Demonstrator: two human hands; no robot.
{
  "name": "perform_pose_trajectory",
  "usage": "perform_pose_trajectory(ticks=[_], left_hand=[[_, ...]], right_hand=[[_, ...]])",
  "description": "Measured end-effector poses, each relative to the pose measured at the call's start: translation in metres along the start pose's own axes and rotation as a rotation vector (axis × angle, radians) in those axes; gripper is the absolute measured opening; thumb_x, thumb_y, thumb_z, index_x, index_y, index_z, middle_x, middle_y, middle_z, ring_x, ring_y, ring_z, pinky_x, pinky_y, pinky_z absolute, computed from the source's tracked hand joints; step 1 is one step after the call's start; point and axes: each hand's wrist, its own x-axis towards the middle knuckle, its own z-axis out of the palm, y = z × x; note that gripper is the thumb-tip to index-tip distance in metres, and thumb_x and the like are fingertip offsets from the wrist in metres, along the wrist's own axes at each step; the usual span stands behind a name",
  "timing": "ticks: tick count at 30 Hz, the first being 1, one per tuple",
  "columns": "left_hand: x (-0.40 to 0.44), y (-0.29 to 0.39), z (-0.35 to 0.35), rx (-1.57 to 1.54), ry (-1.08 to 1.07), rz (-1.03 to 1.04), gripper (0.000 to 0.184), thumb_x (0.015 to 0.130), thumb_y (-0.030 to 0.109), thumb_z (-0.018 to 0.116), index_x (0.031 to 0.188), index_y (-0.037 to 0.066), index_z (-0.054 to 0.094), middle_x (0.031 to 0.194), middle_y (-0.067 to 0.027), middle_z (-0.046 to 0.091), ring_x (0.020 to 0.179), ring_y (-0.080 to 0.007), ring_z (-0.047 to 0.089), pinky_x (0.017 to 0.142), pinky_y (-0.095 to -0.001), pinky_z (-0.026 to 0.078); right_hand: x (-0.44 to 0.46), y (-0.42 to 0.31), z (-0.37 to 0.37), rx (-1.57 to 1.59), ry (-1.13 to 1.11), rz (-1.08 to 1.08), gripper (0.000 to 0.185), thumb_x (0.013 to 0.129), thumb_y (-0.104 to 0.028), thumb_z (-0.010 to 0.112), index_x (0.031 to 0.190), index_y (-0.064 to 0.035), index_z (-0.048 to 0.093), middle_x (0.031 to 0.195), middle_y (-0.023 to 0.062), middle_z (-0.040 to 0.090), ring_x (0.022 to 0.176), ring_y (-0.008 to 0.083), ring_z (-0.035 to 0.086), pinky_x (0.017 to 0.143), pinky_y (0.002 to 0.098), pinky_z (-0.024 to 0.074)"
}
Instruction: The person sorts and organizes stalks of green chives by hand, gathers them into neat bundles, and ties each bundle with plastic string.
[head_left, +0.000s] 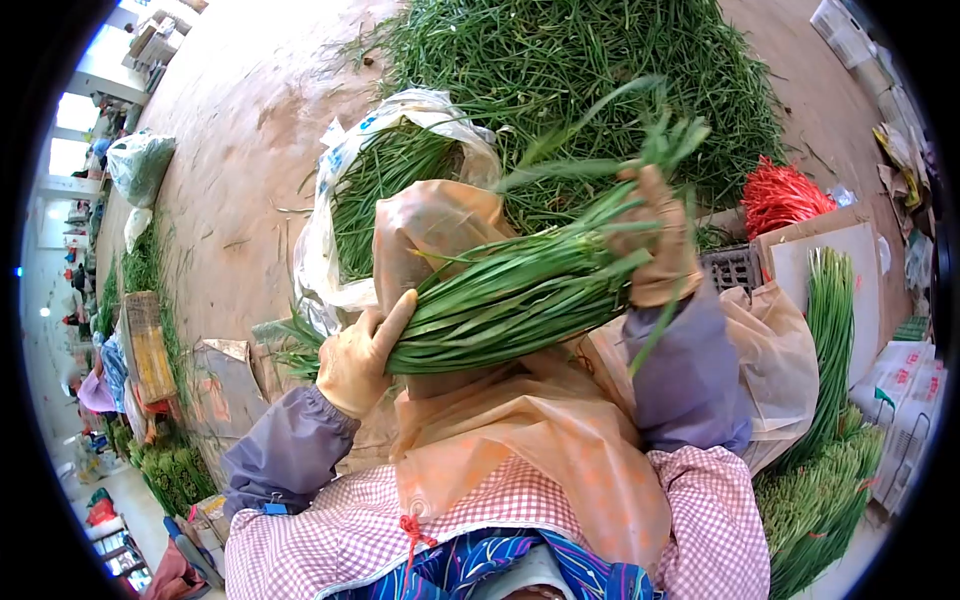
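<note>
A thick bunch of long green chive-like stalks lies across my lap, over a translucent orange plastic apron. My left hand, in a pale yellow glove, is closed around the left end, thumb laid along the stalks. At the other end my right hand, in a tan glove, grips a few stalks whose tips stick up above the fist; this part is blurred. Just beyond my knee stands a white plastic bag with more green stalks inside.
A large heap of loose green leaves covers the floor ahead. To the right are red ties, a dark plastic crate, a board and upright stalk bundles. Far left, a person sits near a yellow crate.
</note>
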Motion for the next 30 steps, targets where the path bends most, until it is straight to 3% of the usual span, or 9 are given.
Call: perform_pose_trajectory(ticks=[1, 5, 6, 8, 10, 13, 15, 18, 30], left_hand=[[-0.001, 0.001, 0.003, -0.013, 0.027, -0.013, 0.089, 0.067, 0.006, 0.071, 0.148, 0.019, 0.038, 0.095, -0.0113, 0.060, 0.079, -0.0312, 0.065, 0.064, -0.0411, 0.052], [-0.007, 0.003, 0.011, 0.022, 0.064, -0.045, 0.081, 0.070, 0.011, 0.070, 0.145, 0.021, 0.043, 0.095, -0.0112, 0.060, 0.077, -0.0303, 0.064, 0.064, -0.0416, 0.051], [-0.009, 0.004, 0.012, 0.049, 0.047, -0.052, 0.081, 0.070, 0.011, 0.070, 0.145, 0.022, 0.043, 0.095, -0.0114, 0.060, 0.077, -0.0304, 0.064, 0.064, -0.0417, 0.051], [-0.008, 0.008, 0.008, 0.057, 0.046, -0.039, 0.082, 0.070, 0.009, 0.068, 0.146, 0.023, 0.040, 0.096, -0.0120, 0.060, 0.075, -0.0305, 0.064, 0.063, -0.0422, 0.051], [-0.009, 0.009, 0.008, 0.070, 0.044, -0.051, 0.084, 0.071, 0.008, 0.067, 0.148, 0.024, 0.038, 0.096, -0.0121, 0.060, 0.075, -0.0305, 0.063, 0.063, -0.0424, 0.051], [-0.008, 0.011, 0.005, 0.063, 0.018, -0.063, 0.087, 0.072, 0.007, 0.065, 0.151, 0.022, 0.032, 0.096, -0.0121, 0.059, 0.075, -0.0304, 0.063, 0.062, -0.0431, 0.051], [-0.006, 0.014, 0.004, 0.038, -0.012, -0.086, 0.090, 0.071, 0.006, 0.065, 0.152, 0.021, 0.028, 0.097, -0.0125, 0.058, 0.075, -0.0306, 0.064, 0.062, -0.0432, 0.051], [-0.003, 0.017, 0.000, 0.007, -0.046, -0.103, 0.095, 0.069, 0.006, 0.067, 0.153, 0.021, 0.025, 0.096, -0.0127, 0.058, 0.076, -0.0312, 0.064, 0.062, -0.0436, 0.051], [-0.009, 0.009, -0.005, -0.161, 0.000, -0.118, 0.110, 0.061, 0.009, 0.076, 0.154, 0.014, 0.019, 0.101, -0.0135, 0.059, 0.085, -0.0342, 0.063, 0.071, -0.0427, 0.052]], right_hand=[[0.030, -0.008, -0.046, 0.230, -0.536, -0.034, 0.030, 0.097, -0.035, 0.058, 0.105, -0.0064, 0.061, 0.052, -0.0054, 0.043, 0.035, 0.0098, 0.035, 0.034, 0.0271, 0.0312], [0.069, -0.066, -0.117, 0.394, -0.719, -0.294, 0.036, 0.104, -0.035, 0.041, 0.120, -0.0057, 0.055, 0.050, -0.0080, 0.032, 0.035, 0.0025, 0.024, 0.033, 0.0205, 0.0227], [0.070, -0.084, -0.127, 0.452, -0.328, -0.358, 0.035, 0.105, -0.032, 0.041, 0.121, -0.0035, 0.053, 0.049, -0.0063, 0.030, 0.034, 0.0060, 0.024, 0.033, 0.0222, 0.0241], [0.151, -0.093, -0.216, -0.149, -0.623, -0.302, 0.046, 0.099, -0.038, 0.051, 0.130, -0.0041, 0.048, 0.067, -0.0016, 0.052, 0.050, 0.0114, 0.044, 0.048, 0.0307, 0.0424], [0.144, -0.090, -0.208, -1.040, 0.219, -0.087, 0.059, 0.094, -0.042, 0.059, 0.138, -0.0062, 0.044, 0.090, 0.0054, 0.066, 0.071, 0.0179, 0.061, 0.067, 0.0395, 0.0533], [0.054, -0.059, -0.114, -2.046, 0.192, -0.277, 0.080, 0.076, -0.032, 0.076, 0.145, -0.0118, 0.040, 0.141, 0.0186, 0.047, 0.135, 0.0322, 0.040, 0.113, 0.0436, 0.0292], [0.027, -0.027, -0.083, -0.973, -0.433, -0.528, 0.079, 0.076, -0.027, 0.079, 0.143, -0.0063, 0.042, 0.139, 0.0169, 0.049, 0.132, 0.0330, 0.044, 0.113, 0.0420, 0.0304], [-0.027, -0.002, -0.005, -1.378, -0.952, -0.776, 0.076, 0.078, -0.048, 0.072, 0.141, -0.0124, 0.047, 0.139, 0.0186, 0.048, 0.139, 0.0335, 0.035, 0.117, 0.0489, 0.0177], [-0.041, 0.076, 0.029, -0.944, -0.846, -1.046, 0.023, 0.076, -0.010, 0.073, 0.091, -0.0068, 0.056, 0.112, 0.0147, 0.064, 0.107, 0.0338, 0.062, 0.094, 0.0483, 0.0477]])
